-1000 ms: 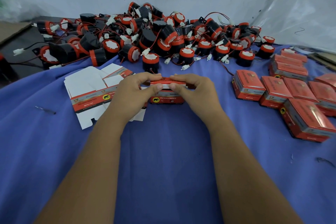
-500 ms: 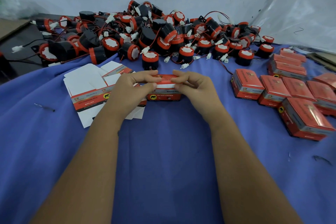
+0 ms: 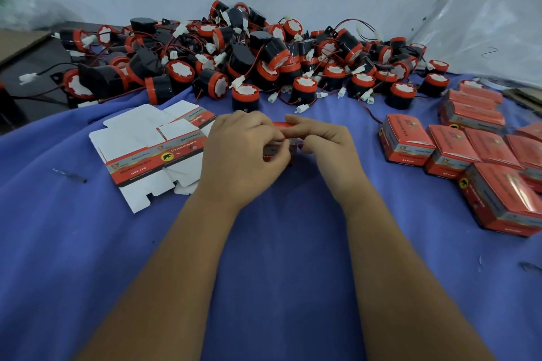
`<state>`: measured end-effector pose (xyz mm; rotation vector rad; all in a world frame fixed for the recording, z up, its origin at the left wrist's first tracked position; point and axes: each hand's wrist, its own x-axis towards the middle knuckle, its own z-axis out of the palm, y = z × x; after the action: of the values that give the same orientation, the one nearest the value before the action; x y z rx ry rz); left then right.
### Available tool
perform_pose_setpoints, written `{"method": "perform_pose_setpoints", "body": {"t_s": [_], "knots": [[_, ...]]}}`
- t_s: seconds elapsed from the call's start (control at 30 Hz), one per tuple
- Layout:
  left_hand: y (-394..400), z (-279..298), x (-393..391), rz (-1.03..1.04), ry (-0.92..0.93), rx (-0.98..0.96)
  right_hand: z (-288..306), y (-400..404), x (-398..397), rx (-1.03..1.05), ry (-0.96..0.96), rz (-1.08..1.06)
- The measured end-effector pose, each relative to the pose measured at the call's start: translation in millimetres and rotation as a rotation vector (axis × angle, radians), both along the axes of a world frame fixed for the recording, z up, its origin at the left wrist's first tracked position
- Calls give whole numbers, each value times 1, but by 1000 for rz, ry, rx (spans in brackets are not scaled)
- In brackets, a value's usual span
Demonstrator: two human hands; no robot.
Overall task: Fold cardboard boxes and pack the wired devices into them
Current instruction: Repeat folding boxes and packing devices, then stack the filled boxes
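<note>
Red cardboard box [image 3: 281,142] sits clamped in my fingers, left hand [image 3: 240,152] and right hand [image 3: 328,143] now closer together, probably tucking its flap; flat blanks [image 3: 152,149] lie left of it, wired devices [image 3: 243,61] behind.

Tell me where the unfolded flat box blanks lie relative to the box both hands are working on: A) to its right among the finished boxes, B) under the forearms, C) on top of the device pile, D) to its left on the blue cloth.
D: the flat box blanks lie on the blue cloth left of the box held by the left hand and right hand.
</note>
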<state>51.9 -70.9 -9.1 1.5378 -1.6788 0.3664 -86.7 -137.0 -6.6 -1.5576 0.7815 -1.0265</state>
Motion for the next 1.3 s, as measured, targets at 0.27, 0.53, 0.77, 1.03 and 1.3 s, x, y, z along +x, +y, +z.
{"method": "perform_pose_setpoints", "body": {"t_s": [0.27, 0.53, 0.77, 1.03, 1.3], "knots": [[0, -3, -2, 31, 49, -52, -4, -1, 2, -101, 97, -48], [0, -4, -6, 73, 220, -31, -10, -1, 7, -247, 281, -4], [9, 20, 33, 197, 484, -101, 5, -10, -8, -261, 106, -230], [8, 11, 57, 667, 284, 837, -5, -32, -50, -184, 357, -1056], [0, 12, 26, 74, 722, 415, 8, -11, -16, -458, 606, -792]]}}
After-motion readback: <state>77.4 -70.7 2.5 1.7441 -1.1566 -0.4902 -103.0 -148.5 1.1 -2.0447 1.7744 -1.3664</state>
